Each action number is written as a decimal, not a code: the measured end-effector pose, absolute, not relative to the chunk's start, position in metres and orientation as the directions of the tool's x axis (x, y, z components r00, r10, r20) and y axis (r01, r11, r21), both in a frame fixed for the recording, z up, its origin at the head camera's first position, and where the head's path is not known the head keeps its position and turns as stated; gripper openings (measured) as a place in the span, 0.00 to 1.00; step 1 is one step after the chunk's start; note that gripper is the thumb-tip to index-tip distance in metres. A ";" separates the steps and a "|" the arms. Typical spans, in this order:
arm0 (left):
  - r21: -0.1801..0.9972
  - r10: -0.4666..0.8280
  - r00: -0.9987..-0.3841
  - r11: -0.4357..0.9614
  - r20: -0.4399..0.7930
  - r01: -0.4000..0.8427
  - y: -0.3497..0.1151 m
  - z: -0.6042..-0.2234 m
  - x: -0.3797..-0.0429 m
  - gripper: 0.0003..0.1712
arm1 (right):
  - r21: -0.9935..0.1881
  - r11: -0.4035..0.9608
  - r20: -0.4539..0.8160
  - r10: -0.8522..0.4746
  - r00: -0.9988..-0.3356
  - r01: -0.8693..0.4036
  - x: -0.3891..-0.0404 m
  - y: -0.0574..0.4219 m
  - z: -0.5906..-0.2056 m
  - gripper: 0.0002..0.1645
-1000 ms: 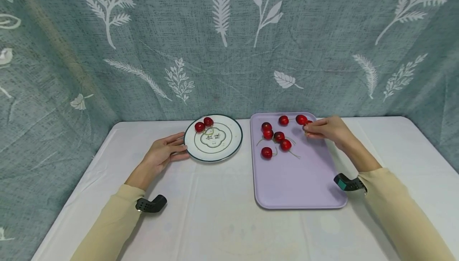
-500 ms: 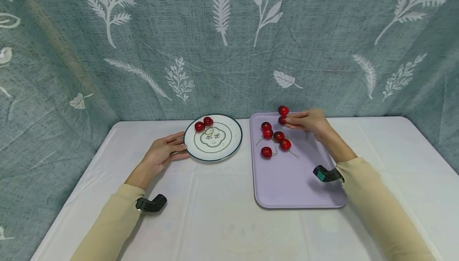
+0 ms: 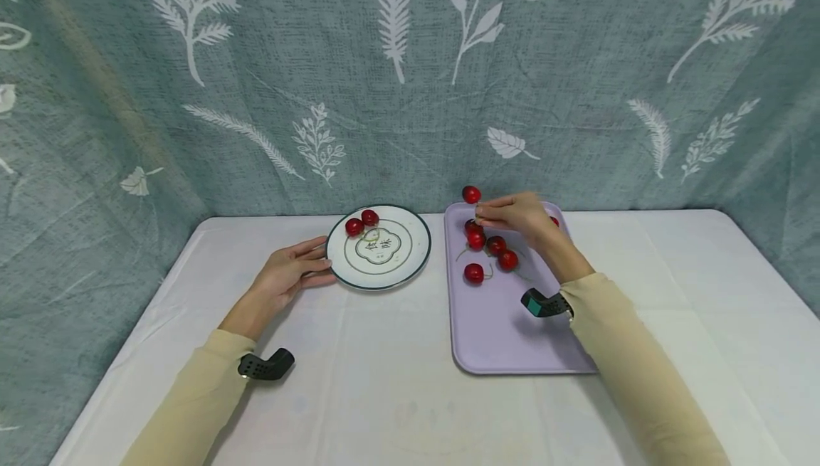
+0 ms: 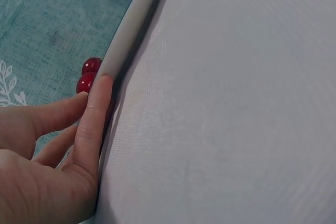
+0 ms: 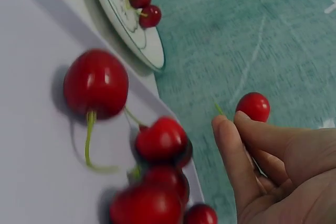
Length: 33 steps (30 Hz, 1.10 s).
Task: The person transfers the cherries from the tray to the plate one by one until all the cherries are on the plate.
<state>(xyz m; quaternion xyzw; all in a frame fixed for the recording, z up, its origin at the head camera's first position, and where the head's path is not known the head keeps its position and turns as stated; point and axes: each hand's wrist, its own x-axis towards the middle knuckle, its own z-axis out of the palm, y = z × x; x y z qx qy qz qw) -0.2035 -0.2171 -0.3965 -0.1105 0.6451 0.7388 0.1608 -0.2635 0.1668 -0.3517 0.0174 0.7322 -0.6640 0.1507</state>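
Note:
My right hand (image 3: 515, 217) pinches a red cherry (image 3: 470, 194) by its green stem, holding it above the back left of a lilac tray (image 3: 506, 338). In the right wrist view this cherry (image 5: 253, 107) stands out beside the fingertips. Several other stemmed cherries (image 3: 474, 274) lie on the tray, some partly hidden by the right hand. At the left, my left hand (image 3: 288, 274) holds the rim of a white, dark-edged plate (image 3: 410, 260). Two cherries (image 3: 361, 223) lie together at the plate's back left. The left wrist view shows fingers (image 4: 89, 135) along the plate's edge.
A white cloth (image 3: 378, 352) covers the table. Behind it hangs a green curtain (image 3: 269, 60) with white leaf prints. One cherry (image 3: 554, 221) at the tray's back right is mostly hidden by the right hand. A dark device (image 3: 265, 365) sits on each wrist.
My right hand has moved left across the back of the tray, lifting a cherry by its stem. The left hand and the plate have stayed in place.

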 end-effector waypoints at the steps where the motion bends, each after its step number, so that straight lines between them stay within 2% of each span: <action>1: 0.919 0.098 -0.924 -0.111 -0.370 -0.379 -0.217 -0.396 -0.204 0.39 | -0.968 0.104 -0.243 -0.176 -0.954 0.227 -0.265 0.163 -0.352 0.23; 14: 0.920 0.105 -0.925 -0.114 -0.366 -0.376 -0.215 -0.395 -0.203 0.40 | -0.978 0.086 -0.200 -0.159 -0.967 0.188 -0.271 0.107 -0.364 0.18; 24: 0.915 0.114 -0.921 -0.122 -0.372 -0.385 -0.218 -0.393 -0.203 0.39 | -0.977 0.065 -0.212 -0.148 -0.966 0.204 -0.274 0.078 -0.371 0.16; 33: 0.917 0.114 -0.923 -0.120 -0.367 -0.380 -0.217 -0.394 -0.203 0.39 | -0.960 0.108 -0.270 -0.124 -0.955 0.258 -0.278 0.054 -0.376 0.14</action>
